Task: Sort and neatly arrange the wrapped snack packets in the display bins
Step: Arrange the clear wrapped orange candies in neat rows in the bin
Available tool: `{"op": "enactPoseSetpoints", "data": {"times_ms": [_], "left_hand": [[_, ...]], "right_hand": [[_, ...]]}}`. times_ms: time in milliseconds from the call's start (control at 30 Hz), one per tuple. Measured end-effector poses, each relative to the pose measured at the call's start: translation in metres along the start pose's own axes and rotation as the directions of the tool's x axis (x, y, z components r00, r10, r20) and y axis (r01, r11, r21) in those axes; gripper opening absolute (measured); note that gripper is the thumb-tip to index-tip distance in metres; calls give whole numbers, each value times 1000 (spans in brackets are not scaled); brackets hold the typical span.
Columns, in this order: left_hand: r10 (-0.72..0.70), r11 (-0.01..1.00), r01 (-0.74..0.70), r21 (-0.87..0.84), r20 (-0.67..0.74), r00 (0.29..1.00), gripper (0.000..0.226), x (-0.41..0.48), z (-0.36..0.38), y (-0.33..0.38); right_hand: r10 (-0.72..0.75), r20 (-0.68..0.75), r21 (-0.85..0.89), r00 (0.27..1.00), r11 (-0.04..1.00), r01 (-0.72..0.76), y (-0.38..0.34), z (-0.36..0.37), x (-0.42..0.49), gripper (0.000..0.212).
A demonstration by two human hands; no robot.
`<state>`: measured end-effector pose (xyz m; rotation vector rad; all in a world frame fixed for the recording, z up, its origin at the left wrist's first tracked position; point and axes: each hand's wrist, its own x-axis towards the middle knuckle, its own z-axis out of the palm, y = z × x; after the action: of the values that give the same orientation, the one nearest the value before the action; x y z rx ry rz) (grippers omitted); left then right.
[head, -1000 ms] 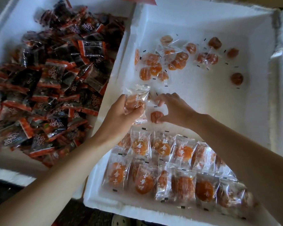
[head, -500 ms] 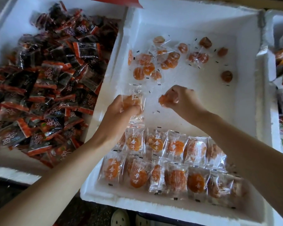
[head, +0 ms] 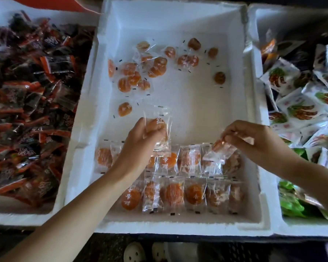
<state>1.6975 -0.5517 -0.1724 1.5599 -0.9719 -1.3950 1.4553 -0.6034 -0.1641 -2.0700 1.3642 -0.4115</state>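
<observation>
A white foam bin [head: 201, 110] holds clear packets of orange dried fruit. Two neat rows of packets [head: 178, 193] lie along its near edge, and several loose packets [head: 140, 72] are scattered at the far end. My left hand [head: 138, 146] grips a small stack of clear orange packets [head: 157, 127] above the left part of the rows. My right hand [head: 254, 140] pinches one packet [head: 219, 150] by its top edge, its lower end touching the right end of the back row.
A foam bin [head: 0, 214] on the left is piled with dark red-trimmed packets [head: 30, 103]. On the right, another foam bin [head: 276, 220] holds white and green packets [head: 301, 110]. One lone orange packet [head: 124, 109] lies mid-bin left.
My right hand lifted a packet from the bin's middle and carried it right and down to the end of the back row. My left hand stayed over the rows with its stack.
</observation>
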Motion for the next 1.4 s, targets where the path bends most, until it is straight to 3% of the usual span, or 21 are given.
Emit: {"op": "enactPoseSetpoints", "data": {"times_ms": [67, 200, 400, 467, 567, 633, 767, 833, 933, 1000, 1067, 1133, 1233, 1333, 1400], "left_hand": [[-4, 1000, 3, 24, 30, 1000, 34, -2, 12, 1], [-24, 997, 18, 73, 81, 996, 18, -4, 32, -1], [-34, 991, 15, 134, 138, 990, 11, -6, 51, -2], [-31, 988, 7, 156, 155, 987, 6, -6, 56, -4], [-18, 981, -20, 195, 193, 981, 5, -9, 60, -6], [-22, 974, -25, 227, 205, 978, 5, -11, 60, -7], [-28, 971, -27, 239, 222, 975, 16, -11, 59, -11], [-18, 966, -43, 254, 234, 972, 26, -10, 58, -14], [11, 962, -81, 262, 260, 966, 28, -11, 58, -14], [15, 959, -93, 267, 279, 960, 35, -13, 60, -14], [26, 944, -122, 307, 300, 954, 42, -15, 63, -14], [25, 934, -136, 330, 319, 948, 36, -16, 66, -15], [21, 944, -117, 307, 298, 954, 21, -12, 66, -22], [26, 948, -106, 301, 257, 966, 24, -12, 61, -24], [15, 946, -83, 314, 212, 977, 22, -13, 57, -23]], "right_hand": [[24, 88, -187, 996, 982, -7, 9, -2, -16, 6], [30, 287, -388, 957, 918, 88, 26, 7, -41, 19], [-86, 252, -537, 964, 816, 213, 40, 25, -54, 35], [-38, 257, -452, 966, 878, 155, 33, 27, -54, 28], [146, 251, -244, 957, 966, -83, 29, 28, -53, 15], [134, 263, -206, 955, 975, -80, 32, 30, -53, 14], [101, 340, -369, 935, 929, 34, 40, 33, -59, 28], [17, 286, -395, 958, 913, 102, 40, 33, -58, 36], [38, 123, -125, 992, 992, -23, 21, 26, -48, 46], [83, 25, 122, 996, 989, -86, 6, 22, -36, 69], [135, 48, 245, 990, 959, -142, -4, 21, -24, 78], [152, 105, 252, 983, 952, -175, -10, 24, -15, 58], [145, 56, 198, 988, 968, -153, -9, 22, -9, 16], [187, -36, 278, 982, 945, -170, 0, 5, -5, 9], [193, -140, 162, 971, 972, -170, 10, -12, -3, 12]]}}
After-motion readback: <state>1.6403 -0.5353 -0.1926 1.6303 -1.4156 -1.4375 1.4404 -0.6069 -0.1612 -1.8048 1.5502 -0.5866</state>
